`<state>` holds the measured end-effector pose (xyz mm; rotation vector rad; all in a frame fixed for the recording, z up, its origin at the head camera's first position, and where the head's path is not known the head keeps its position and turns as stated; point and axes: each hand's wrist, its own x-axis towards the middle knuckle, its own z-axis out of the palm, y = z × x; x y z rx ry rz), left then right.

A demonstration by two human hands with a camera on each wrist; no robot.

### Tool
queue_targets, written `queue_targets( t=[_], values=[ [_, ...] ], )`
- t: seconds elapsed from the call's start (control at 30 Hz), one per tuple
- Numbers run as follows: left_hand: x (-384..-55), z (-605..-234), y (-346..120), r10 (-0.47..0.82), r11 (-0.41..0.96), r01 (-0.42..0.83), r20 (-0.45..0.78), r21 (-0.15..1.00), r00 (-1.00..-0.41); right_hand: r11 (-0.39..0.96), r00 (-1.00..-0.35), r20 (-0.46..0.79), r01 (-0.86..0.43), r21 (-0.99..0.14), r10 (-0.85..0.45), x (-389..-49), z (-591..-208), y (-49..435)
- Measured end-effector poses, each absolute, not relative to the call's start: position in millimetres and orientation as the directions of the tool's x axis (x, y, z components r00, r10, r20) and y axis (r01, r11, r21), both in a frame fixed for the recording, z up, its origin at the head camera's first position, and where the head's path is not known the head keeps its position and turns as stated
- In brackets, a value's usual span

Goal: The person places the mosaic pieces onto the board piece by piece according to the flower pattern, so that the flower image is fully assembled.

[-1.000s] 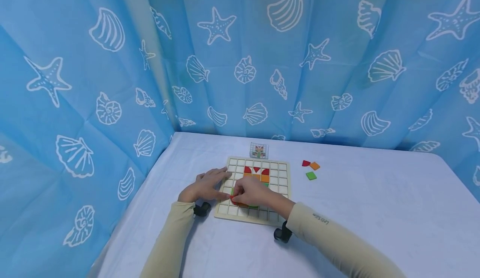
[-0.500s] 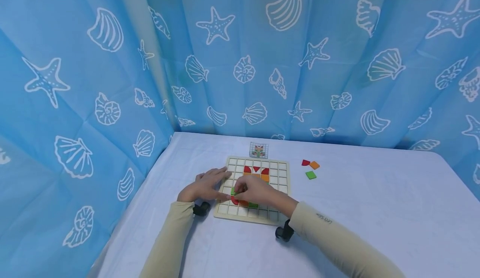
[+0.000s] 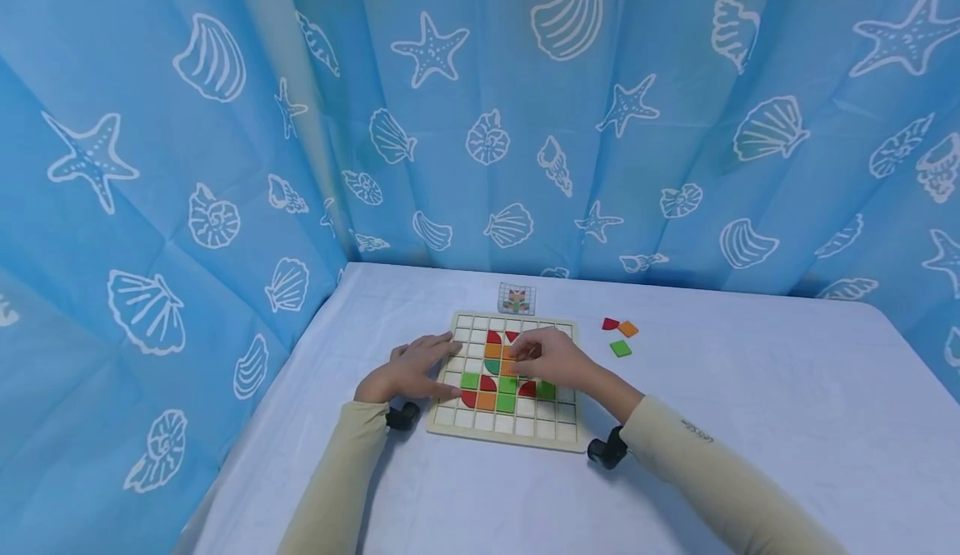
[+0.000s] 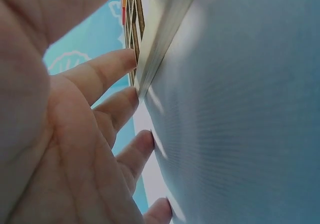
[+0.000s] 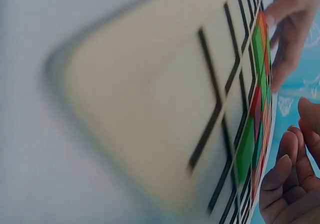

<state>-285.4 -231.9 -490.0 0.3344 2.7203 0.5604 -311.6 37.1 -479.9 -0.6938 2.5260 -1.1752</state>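
My left hand rests on the left rim of a square wooden grid board, fingers spread. In the left wrist view, fingertips touch the board's edge. My right hand hovers over the board's right half, fingers loosely bent, with no tile seen between them; it covers some cells. In the right wrist view its fingers bend apart from the thumb. Set in the cells are a red quarter-round tile, an orange square tile, a green square tile and several others.
A small pattern card lies behind the board. Loose on the white table, to the right, are a red tile, an orange tile and a green tile. A blue shell-print curtain hangs behind.
My right hand has left the red quarter-round tile at the board's lower left and moved right and slightly up, uncovering tiles on the lower left. The left hand has stayed put.
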Motion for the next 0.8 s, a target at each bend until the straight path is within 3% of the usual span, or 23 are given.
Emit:
queue_targets(
  t=[0.47, 0.8],
  values=[
    [-281.2, -488.1, -227.7, 0.274, 0.896, 0.136, -0.286, 0.424, -0.918, 0.662, -0.929, -0.067, -0.207, -0.720, -0.364, -325.4, -479.9, 94.9],
    [-283.4, -487.9, -229.5, 0.266, 0.899, 0.126, -0.294, 0.419, -0.918, 0.703, -0.946, -0.041, -0.210, -0.679, -0.322, -339.1, -479.4, 138.5]
  ],
)
